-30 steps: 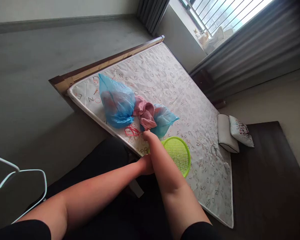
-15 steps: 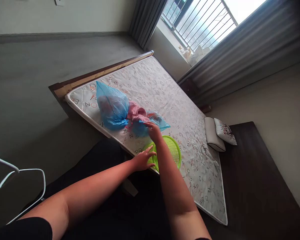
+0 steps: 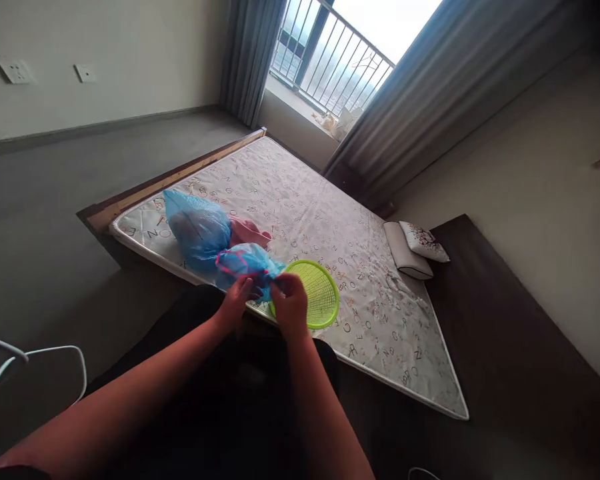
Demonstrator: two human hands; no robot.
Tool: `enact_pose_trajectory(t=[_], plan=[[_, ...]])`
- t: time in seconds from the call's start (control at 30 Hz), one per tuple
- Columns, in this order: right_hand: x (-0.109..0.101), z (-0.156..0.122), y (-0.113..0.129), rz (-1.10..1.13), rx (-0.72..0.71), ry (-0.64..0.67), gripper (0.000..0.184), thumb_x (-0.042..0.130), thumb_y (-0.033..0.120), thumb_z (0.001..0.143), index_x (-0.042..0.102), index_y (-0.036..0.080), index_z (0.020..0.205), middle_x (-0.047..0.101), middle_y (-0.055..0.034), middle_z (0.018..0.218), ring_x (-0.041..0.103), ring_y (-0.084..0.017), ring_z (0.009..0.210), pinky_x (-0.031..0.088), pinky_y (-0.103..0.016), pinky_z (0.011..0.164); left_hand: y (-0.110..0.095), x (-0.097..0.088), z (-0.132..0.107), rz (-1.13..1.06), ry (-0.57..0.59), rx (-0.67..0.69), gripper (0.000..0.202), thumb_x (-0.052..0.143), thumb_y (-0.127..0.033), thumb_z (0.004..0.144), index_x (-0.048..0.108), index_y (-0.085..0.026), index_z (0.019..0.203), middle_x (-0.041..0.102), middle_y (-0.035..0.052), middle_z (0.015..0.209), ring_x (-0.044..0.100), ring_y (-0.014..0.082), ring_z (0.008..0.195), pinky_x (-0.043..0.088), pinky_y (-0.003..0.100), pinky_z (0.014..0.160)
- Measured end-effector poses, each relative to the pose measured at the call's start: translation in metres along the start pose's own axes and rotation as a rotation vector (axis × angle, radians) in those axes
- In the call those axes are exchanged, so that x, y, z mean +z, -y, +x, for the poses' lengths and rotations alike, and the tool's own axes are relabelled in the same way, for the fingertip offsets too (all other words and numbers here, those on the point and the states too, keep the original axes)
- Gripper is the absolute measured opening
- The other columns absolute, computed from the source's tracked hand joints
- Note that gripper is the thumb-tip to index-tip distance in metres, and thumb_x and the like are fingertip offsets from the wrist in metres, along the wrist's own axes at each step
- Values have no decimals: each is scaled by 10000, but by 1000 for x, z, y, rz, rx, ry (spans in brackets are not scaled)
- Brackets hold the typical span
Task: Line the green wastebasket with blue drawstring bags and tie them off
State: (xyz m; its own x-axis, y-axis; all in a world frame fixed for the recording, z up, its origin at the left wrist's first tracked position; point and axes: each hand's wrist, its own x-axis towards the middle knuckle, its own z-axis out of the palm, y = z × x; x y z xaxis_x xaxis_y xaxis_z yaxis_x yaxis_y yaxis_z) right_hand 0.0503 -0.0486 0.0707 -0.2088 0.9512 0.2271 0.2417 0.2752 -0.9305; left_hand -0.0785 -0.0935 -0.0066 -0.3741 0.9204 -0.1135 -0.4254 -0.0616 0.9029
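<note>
The right hand [image 3: 291, 303] pinches the small blue bag [image 3: 250, 257] by its bunched end, likely so it won't slip. The left hand [image 3: 239, 298] curls at its near side; I can't tell how tight. The bag is left of the green basket [image 3: 320, 292]. Farther is the pink cloth [image 3: 247, 232]. Before, the bag lay beside that cloth; now it's nearer.

"What colours sit at nine o'clock?"
"A translucent blue bag [image 3: 197, 227], then a plain pink cloth [image 3: 247, 232]. The smaller bag [image 3: 253, 253], between eight and nine, is blue streaked with red."
"Five o'clock?"
"A lime-green mesh basket [image 3: 320, 293]."
"And the mattress [image 3: 320, 200]?"
"Off-white, scattered with dark and reddish letters."
"Three o'clock?"
"A white cushion [image 3: 423, 240] with a dark reddish floral print; the pillow [image 3: 405, 253] there is beige, edged dark. Curtain [image 3: 455, 87] at two: grey."
</note>
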Motion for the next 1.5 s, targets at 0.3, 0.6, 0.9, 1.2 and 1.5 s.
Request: enact_pose_trajectory(t=[0.3,0.6,0.9,1.2,1.5], plan=[[-35,-67,17,249,121,170,354,677,377,891,553,263,1203,659,-29,1005,698,-185,846,592,-299,649,-72,-4,-44,363,84,1,536,793,-686,758,737,-157,827,724,52,803,625,191,749,525,302,739],[-67,-67,74,435,298,385,352,842,476,784,656,225,946,679,8,851,617,-124,661,521,-231,553,-128,29,-67,627,565,15,635,726,-771,730,606,-157,618,506,3,565,396,114,547,326,224,503],[-80,-76,60,756,287,-86,350,839,430,796,573,249,935,586,41,840,628,-121,744,589,-226,578,-141,38,-85,893,539,73,522,603,-620,896,591,-174,625,465,-11,605,389,121,575,341,223,518],[-76,-71,39,688,267,-328,383,760,500,863,480,261,969,551,35,901,586,-116,768,557,-245,683,-128,0,-62,1361,690,111,394,685,-507,866,638,-216,606,598,22,662,500,165,598,337,268,560],[-74,-75,49,597,205,-200,315,731,480,899,517,255,958,537,49,826,509,-99,646,448,-219,574,-116,41,-83,745,542,19,505,760,-559,851,754,-184,1189,786,103,968,746,262,876,604,356,772]])
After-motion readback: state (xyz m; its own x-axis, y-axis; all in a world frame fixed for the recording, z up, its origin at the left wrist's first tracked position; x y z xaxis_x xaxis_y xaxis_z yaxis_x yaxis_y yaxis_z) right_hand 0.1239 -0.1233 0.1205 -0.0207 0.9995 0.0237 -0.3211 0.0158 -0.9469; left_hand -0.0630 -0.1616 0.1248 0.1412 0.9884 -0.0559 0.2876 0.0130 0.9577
